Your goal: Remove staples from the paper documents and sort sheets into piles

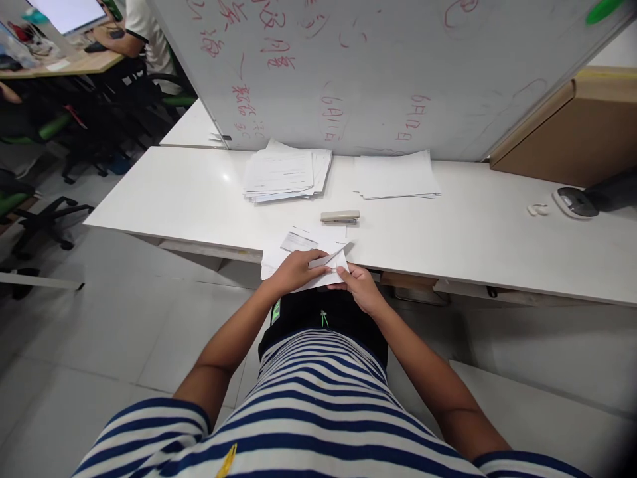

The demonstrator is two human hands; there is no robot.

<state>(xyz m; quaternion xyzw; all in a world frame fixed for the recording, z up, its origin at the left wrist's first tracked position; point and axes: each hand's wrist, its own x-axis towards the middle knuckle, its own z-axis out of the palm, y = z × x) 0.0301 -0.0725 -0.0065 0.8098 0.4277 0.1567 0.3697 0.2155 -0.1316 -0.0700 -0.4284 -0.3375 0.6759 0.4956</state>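
While both hands work at the near edge of the white desk (472, 222), a big whiteboard (368, 73) with red handwriting stands across its far side. Upper left: a person (149, 40) in a light top sits at a wood-tone desk (87, 63). Cardboard box (562, 136) is on the white desk, right of the board.

Two paper piles lie just in front of the board: thick, uneven stack (281, 174) on the left, thinner stack (395, 176) on the right, with a gap between.

Held papers (326, 280) are at the desk's near edge, in front of the wearer's waist, top sheet's corner lifted and bent. Printed sheets (300, 240) lie beside and partly under the left hand.

Left hand (297, 269): fingers bent, gripping the papers from the left, index and thumb reaching across toward the right. Right hand (362, 289): closed on the right edge, thumb on top, other fingers partly hidden underneath.

Beige stapler (340, 217) lies just beyond the papers, untouched. Far right: dark-topped, mouse-like device (576, 202), small white object (537, 210) beside it; can't tell what that is.
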